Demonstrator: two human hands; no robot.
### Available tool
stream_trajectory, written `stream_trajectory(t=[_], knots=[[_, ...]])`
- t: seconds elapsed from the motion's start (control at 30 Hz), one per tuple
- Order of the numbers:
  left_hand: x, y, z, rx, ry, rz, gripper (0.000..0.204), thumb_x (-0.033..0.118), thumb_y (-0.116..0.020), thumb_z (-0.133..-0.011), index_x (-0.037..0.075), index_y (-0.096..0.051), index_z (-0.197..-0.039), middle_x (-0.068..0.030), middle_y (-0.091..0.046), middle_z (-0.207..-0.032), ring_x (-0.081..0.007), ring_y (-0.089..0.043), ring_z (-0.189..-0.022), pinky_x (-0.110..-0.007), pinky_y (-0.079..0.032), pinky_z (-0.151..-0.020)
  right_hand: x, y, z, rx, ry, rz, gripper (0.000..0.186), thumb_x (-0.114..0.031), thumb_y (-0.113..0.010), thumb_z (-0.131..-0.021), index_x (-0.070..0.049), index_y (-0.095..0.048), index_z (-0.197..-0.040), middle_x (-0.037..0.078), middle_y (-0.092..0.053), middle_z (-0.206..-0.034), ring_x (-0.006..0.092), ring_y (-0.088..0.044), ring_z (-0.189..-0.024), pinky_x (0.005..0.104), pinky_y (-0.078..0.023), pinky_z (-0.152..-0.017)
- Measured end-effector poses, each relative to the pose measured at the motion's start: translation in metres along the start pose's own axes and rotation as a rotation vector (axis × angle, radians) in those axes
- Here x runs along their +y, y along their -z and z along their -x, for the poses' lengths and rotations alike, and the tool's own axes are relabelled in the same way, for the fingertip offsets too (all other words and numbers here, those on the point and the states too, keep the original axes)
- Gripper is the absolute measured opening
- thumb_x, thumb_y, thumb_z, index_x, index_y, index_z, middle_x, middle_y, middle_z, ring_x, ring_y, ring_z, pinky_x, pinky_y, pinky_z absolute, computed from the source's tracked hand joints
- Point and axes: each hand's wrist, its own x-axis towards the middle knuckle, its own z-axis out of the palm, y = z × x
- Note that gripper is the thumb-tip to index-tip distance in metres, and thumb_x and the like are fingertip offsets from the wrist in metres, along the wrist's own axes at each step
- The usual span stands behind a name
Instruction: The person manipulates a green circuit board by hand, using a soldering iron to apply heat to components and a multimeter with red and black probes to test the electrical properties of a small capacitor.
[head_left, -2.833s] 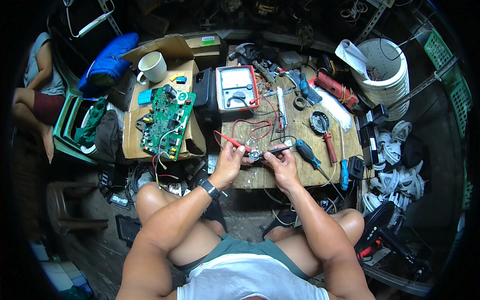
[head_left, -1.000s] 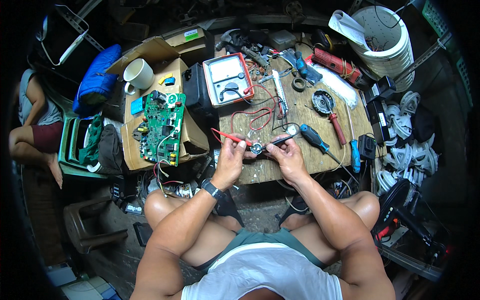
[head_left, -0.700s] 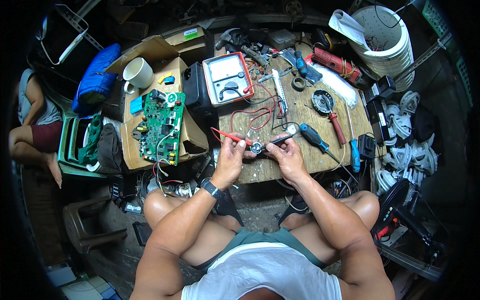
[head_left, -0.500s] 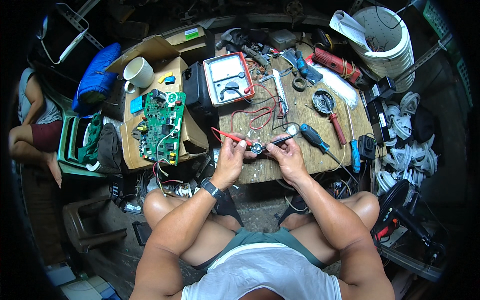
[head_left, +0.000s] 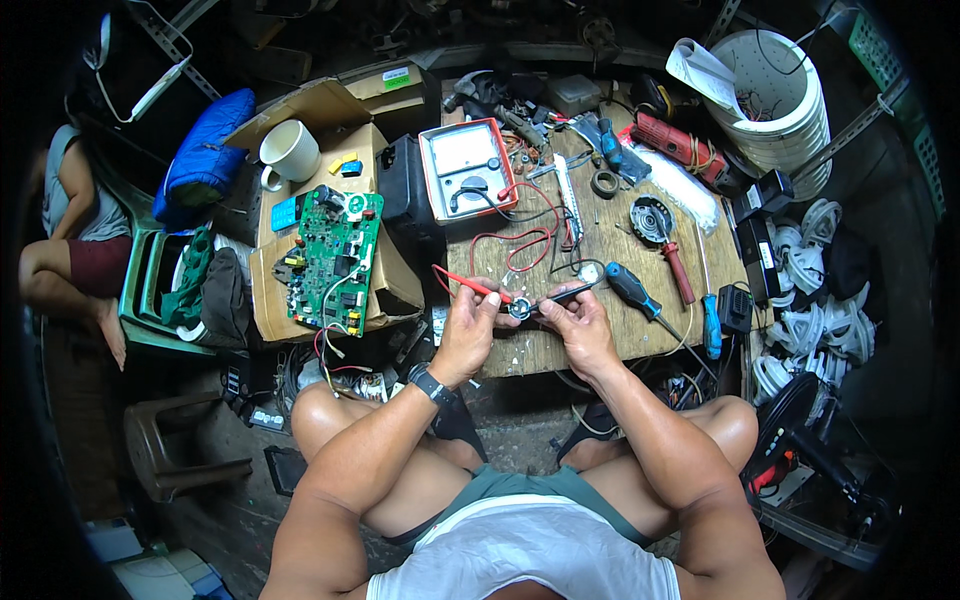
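My left hand [head_left: 468, 325] is closed around a red test probe [head_left: 466, 282], its tip pointing right. Pinched in my right hand [head_left: 580, 325] is a black test probe [head_left: 572, 291]. Both tips meet at a small round metal part [head_left: 519, 308] between my hands, near the table's front edge; which fingers steady it I cannot tell. Red and black leads run back to an analog multimeter [head_left: 462, 165] in an open red-edged box. A blue-and-black screwdriver [head_left: 632, 290] lies right of my right hand.
A green circuit board [head_left: 335, 260] rests on cardboard at left, near a white mug [head_left: 291, 150]. On the wooden table [head_left: 600, 345] are a red angle grinder [head_left: 680, 142], a tape roll [head_left: 604, 183] and another screwdriver [head_left: 711, 325]. A person [head_left: 82, 230] sits at far left.
The view has shifted slightly, so the scene sits a little to the right and lower. Both hands keep their probes at the small round part.
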Motion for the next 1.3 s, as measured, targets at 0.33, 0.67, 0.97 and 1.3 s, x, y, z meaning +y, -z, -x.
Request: stream_trajectory(t=[0.33,0.67,0.97,1.3], knots=[[-0.0004,-0.0001,-0.0003,0.001,-0.013,-0.022,0.022,0.019,-0.048,-0.107,0.004,-0.044,-0.122,-0.0106,-0.059,-0.113,-0.0227,-0.067,-0.105,-0.032,-0.060,-0.082,-0.0004,0.0009,-0.0003,-0.007,-0.012,-0.003,0.021,-0.003,-0.069,-0.093,-0.002,-0.055,-0.109,0.008,-0.062,-0.101,0.0159,-0.065,-0.096,0.0314,-0.056,-0.089],[0.0022,-0.0013,0.0000,-0.006,-0.016,-0.028,0.021,0.019,-0.049,-0.106,0.004,-0.044,-0.120,-0.0106,-0.058,-0.114,-0.0241,-0.066,-0.109,-0.032,-0.059,-0.083,0.0034,0.0030,-0.0018,-0.001,0.000,0.011,0.021,-0.004,-0.069,-0.093,-0.002,-0.056,-0.110,0.008,-0.063,-0.101,0.0157,-0.064,-0.096,0.0308,-0.056,-0.089],[0.0030,-0.0009,0.0007,-0.003,0.001,-0.029,0.021,0.020,-0.049,-0.106,0.005,-0.044,-0.120,-0.0105,-0.059,-0.115,-0.0219,-0.067,-0.104,-0.031,-0.059,-0.083,0.0019,0.0026,-0.0014,-0.007,-0.017,0.005,0.021,-0.004,-0.069,-0.093,-0.002,-0.056,-0.110,0.008,-0.064,-0.101,0.0160,-0.065,-0.096,0.0313,-0.056,-0.089],[0.0017,-0.0017,0.0005,0.004,-0.012,-0.019,0.020,0.019,-0.048,-0.107,0.004,-0.044,-0.120,-0.0098,-0.058,-0.114,-0.0221,-0.067,-0.105,-0.031,-0.059,-0.083,0.0039,0.0042,-0.0027,-0.007,-0.017,0.006,0.022,-0.004,-0.069,-0.093,-0.002,-0.056,-0.110,0.009,-0.064,-0.101,0.0166,-0.065,-0.096,0.0319,-0.056,-0.088]])
